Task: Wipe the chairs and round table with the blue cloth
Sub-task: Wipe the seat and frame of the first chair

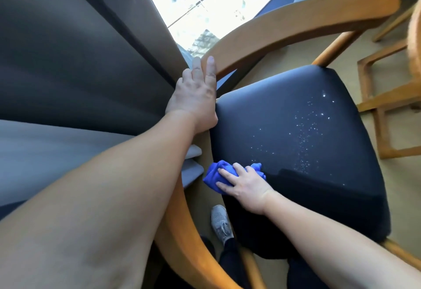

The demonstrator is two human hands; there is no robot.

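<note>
Wiping the chair seat, near-left corner

I see the right hand (245,187) pressed flat on the bunched blue cloth (215,174), fingers spread over it, at the near-left edge of the dark navy seat (296,152) of the wooden chair (296,19). The cloth partly overhangs that edge. The left hand (196,97) is open, fingers straight and together, its palm edge against the seat's left side and its fingertips at the curved wooden armrest; it grips nothing. Small bright specks (305,133) are scattered across the middle and right of the seat, apart from the cloth. A grey shoe (221,222) stands on the floor below the seat. A second wooden chair frame (382,111) stands to the right. Grey curtain (68,61) fills the left
</note>
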